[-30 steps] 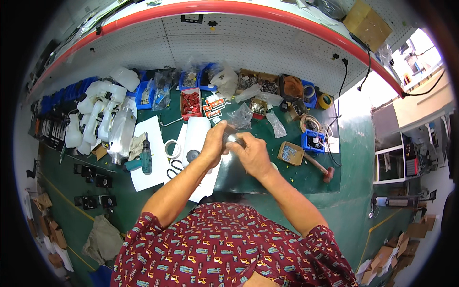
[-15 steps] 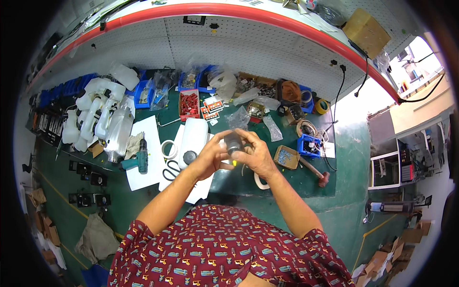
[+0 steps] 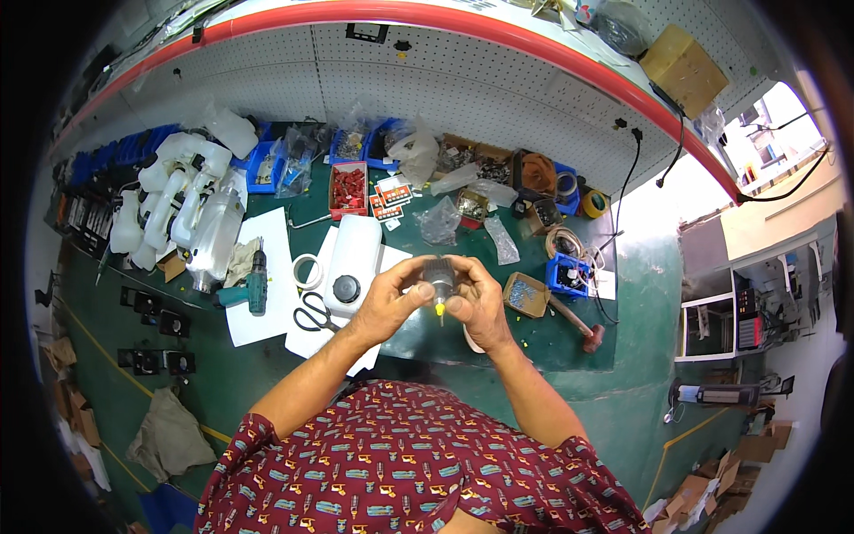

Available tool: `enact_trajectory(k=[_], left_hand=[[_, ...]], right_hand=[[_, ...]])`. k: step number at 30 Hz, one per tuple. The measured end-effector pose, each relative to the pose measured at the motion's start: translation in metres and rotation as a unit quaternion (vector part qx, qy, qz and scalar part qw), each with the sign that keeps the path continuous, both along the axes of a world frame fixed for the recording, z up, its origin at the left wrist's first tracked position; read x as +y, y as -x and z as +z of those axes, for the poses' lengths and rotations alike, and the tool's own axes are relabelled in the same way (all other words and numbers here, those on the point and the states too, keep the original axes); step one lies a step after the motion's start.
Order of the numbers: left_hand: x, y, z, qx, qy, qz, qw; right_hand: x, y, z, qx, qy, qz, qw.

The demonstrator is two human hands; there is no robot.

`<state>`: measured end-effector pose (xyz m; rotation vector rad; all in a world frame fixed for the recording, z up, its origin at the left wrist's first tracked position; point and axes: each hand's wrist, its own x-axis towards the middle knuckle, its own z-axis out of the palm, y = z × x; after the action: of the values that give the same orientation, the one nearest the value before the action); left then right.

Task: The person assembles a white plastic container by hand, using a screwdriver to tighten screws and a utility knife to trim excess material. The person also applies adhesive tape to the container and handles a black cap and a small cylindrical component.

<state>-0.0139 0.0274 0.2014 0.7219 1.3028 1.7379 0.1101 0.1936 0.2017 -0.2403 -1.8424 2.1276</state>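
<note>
Both of my hands are raised over the near part of the green bench, closed around one small part. It is a dark grey, ribbed cylindrical piece (image 3: 439, 271) with a yellow tip and a thin stem pointing toward me. My left hand (image 3: 396, 303) grips its left side, thumb near the yellow end. On the opposite side, my right hand (image 3: 481, 307) holds it with thumb and fingers. A white plastic tank (image 3: 358, 254) with a black cap (image 3: 346, 287) lies just left of my hands. Black-handled scissors (image 3: 313, 313) rest on white paper beside it.
Left of the tank are a tape roll (image 3: 307, 271), a teal cordless drill (image 3: 257, 289) and several white tanks (image 3: 178, 205). A red box of small parts (image 3: 349, 189) stands farther back. A box of screws (image 3: 527, 295) and a hammer (image 3: 578, 326) lie at right.
My hands have come slightly nearer to me, with the grey part still between them. Its yellow tip and thin stem now show more plainly. The whole view has shifted a little.
</note>
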Motion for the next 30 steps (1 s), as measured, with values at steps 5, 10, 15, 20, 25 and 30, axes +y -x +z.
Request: enact_trajectory(k=[5, 10, 15, 20, 25, 30], left_hand=[[-0.003, -0.003, 0.009, 0.046, -0.027, -0.018, 0.998], [-0.006, -0.008, 0.021, 0.060, 0.018, -0.003, 0.998], [-0.006, -0.012, 0.039, 0.080, 0.045, 0.009, 0.996], [-0.004, -0.012, 0.045, 0.107, 0.053, 0.015, 0.993], [-0.001, -0.015, 0.049, 0.109, 0.060, 0.026, 0.992], [-0.001, -0.016, 0.048, 0.129, 0.051, 0.039, 0.990]], right_hand=[[-0.010, -0.007, 0.009, 0.032, 0.119, -0.014, 0.992], [-0.011, -0.011, 0.014, 0.050, 0.117, -0.026, 0.991], [-0.018, -0.013, 0.021, 0.034, 0.187, -0.018, 0.982], [-0.018, -0.013, 0.020, 0.033, 0.222, -0.009, 0.974], [-0.018, -0.011, 0.020, 0.050, 0.223, -0.018, 0.973], [-0.014, -0.011, 0.014, 0.056, 0.202, -0.032, 0.977]])
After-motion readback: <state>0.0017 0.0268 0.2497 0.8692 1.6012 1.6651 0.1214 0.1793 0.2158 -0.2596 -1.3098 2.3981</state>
